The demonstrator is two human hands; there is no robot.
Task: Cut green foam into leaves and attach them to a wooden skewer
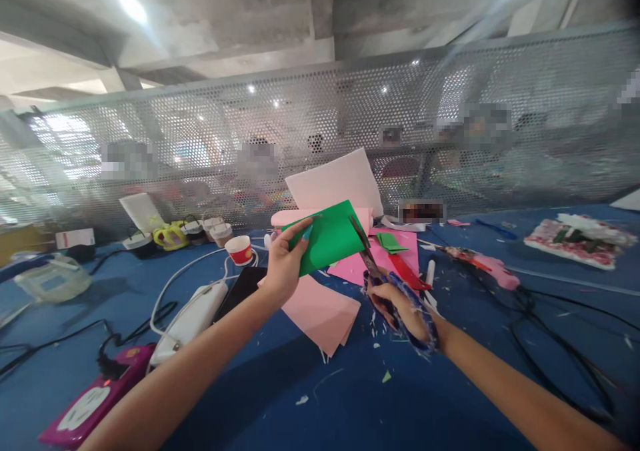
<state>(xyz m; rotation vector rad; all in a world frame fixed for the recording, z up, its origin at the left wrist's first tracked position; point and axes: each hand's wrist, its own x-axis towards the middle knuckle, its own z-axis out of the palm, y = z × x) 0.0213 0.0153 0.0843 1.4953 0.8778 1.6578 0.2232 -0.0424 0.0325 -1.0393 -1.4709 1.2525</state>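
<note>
My left hand point(286, 263) is closed on the left edge of a green sheet of paper point(331, 237) and holds it up above the blue table point(320, 397). My right hand point(400, 307) grips a pair of scissors point(373, 264) with patterned handles. The blades point up and left, and their tips touch the green sheet's right edge. Pink sheets point(320, 311) lie flat under the green sheet. A white sheet point(336, 181) stands behind it.
Paper scraps litter the blue table. A white power strip point(193, 317) with cables, a purple device point(97, 404) and a red-and-white paper cup point(240, 249) sit at left. A pink glue gun point(487, 264) and black cables lie at right. A perforated metal screen point(500, 124) closes the back.
</note>
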